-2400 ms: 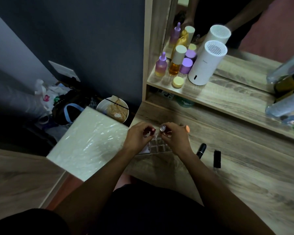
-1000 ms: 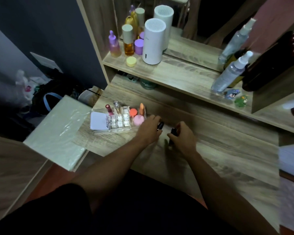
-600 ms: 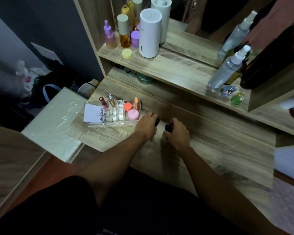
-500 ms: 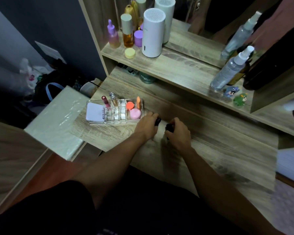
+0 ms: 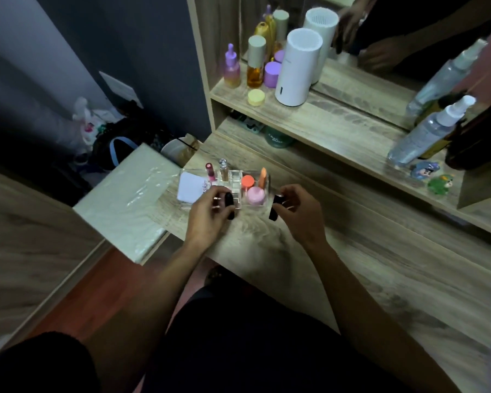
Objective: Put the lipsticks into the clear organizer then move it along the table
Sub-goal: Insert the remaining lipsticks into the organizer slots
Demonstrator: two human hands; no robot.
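The clear organizer (image 5: 236, 177) stands near the left end of the wooden table (image 5: 366, 251). In it are a pink-red lipstick (image 5: 210, 171), a silver-capped tube (image 5: 224, 168), an orange stick (image 5: 262, 177), an orange lid, a pink jar (image 5: 256, 195) and a white card (image 5: 190, 188). My left hand (image 5: 207, 214) holds a black lipstick (image 5: 229, 204) at the organizer's front edge, over its grid cells. My right hand (image 5: 301, 211) holds a second black lipstick (image 5: 275, 207) upright just right of the organizer.
A shelf (image 5: 338, 123) behind the table carries a white cylinder (image 5: 298, 66), purple and amber bottles (image 5: 255, 63), a yellow lid and spray bottles (image 5: 428, 131), backed by a mirror. A white block (image 5: 125, 199) lies left of the table; bags sit on the floor beyond.
Both hands have lifted the two black lipsticks off the table and carried them left to the organizer. The view has shifted right.
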